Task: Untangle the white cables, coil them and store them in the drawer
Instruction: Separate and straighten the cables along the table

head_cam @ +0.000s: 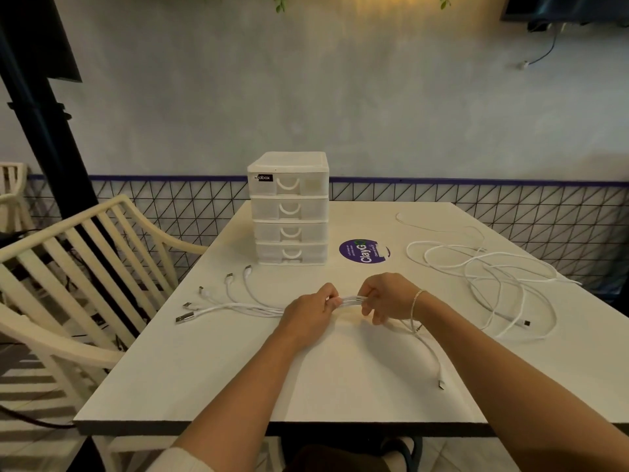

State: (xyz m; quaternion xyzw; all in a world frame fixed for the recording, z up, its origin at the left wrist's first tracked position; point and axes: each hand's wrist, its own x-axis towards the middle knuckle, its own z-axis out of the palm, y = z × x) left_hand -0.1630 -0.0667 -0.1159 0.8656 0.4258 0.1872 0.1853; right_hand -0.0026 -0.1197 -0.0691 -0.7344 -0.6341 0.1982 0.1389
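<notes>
Left of the drawers (289, 207) stands a chair (85, 267). In front of the drawers, plugs (204, 298) fan out on the table (340, 376) from a cable bundle (350, 299). The left hand (308, 313) and right hand (388, 298) both grip it, fingers curled round. A sticker (362, 251) lies right of the drawers; farther right, loose cables (493, 277) sprawl tangled.

Table top (340, 369) matt white laminate; drawer unit (289, 209) translucent frosted plastic; cables (483, 277) smooth white sheathing.
</notes>
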